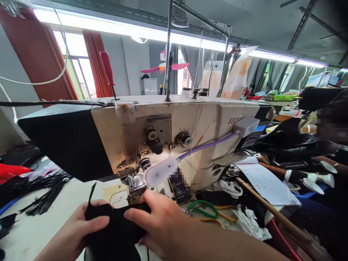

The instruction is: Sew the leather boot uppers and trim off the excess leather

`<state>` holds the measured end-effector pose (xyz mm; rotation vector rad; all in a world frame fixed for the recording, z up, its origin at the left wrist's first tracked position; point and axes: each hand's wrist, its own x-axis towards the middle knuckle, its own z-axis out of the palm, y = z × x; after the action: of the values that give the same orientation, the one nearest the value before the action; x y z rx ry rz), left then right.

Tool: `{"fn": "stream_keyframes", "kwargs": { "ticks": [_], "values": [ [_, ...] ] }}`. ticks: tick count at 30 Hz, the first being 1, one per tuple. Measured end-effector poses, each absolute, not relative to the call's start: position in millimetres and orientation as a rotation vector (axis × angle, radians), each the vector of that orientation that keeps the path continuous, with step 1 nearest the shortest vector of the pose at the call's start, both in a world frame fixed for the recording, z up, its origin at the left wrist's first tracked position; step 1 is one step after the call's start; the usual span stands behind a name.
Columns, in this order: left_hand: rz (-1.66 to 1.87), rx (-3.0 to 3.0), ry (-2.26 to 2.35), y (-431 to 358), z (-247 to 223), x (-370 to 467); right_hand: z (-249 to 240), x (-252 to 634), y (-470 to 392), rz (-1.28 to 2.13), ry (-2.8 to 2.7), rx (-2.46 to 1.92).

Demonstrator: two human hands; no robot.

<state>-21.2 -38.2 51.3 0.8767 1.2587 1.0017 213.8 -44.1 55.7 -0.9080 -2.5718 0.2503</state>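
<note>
A piece of black fabric point(114, 232) is stretched between my two hands in front of the sewing machine point(201, 119). My left hand point(88, 226) pinches its left part with the thumb on top, and a thin black strip sticks up there. My right hand point(160, 221) grips the right part, thumb and forefinger on the upper edge, close to the presser foot area point(136, 183). A pale oval lamp point(160, 173) on a purple flexible neck hangs just above my right hand and partly hides the needle area.
Behind my right hand lie a phone point(179, 188) and green-handled scissors point(203, 208). Papers point(268, 181), thread cones point(315, 181) and a wooden stick point(274, 214) are on the right. Black strips point(46, 195) lie on the left. A red screwdriver point(107, 69) stands on the machine.
</note>
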Motion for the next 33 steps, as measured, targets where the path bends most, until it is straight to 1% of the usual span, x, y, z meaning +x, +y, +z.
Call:
{"fn": "stream_keyframes", "kwargs": {
  "ticks": [1,3,7,11,17,23,29,33],
  "values": [
    [1.001,0.824,1.220,-28.9,46.5,-17.5,49.8,219.7,-37.6,0.125,-2.574,-0.917],
    [0.949,0.780,1.101,-11.8,36.1,-9.7,38.3,230.0,-24.2,0.039,-2.540,-0.920],
    [0.900,0.819,0.948,12.6,25.5,3.8,26.2,243.3,0.4,0.120,-2.496,-0.899],
    [0.940,0.927,1.004,23.9,30.3,5.4,33.7,247.2,13.8,0.120,-2.532,-0.886],
    [0.915,0.818,1.086,29.9,27.7,-2.4,45.4,245.0,18.9,0.116,-2.596,-0.830],
    [0.924,0.796,1.112,33.5,18.6,-2.5,43.5,244.2,19.5,0.116,-2.548,-0.799],
    [0.935,0.808,1.114,35.6,15.4,-3.6,35.8,245.4,23.3,0.014,-2.522,-0.757],
    [0.913,0.799,1.092,38.5,11.7,-7.2,28.1,241.6,25.9,-0.019,-2.490,-0.806]
  ]
}}
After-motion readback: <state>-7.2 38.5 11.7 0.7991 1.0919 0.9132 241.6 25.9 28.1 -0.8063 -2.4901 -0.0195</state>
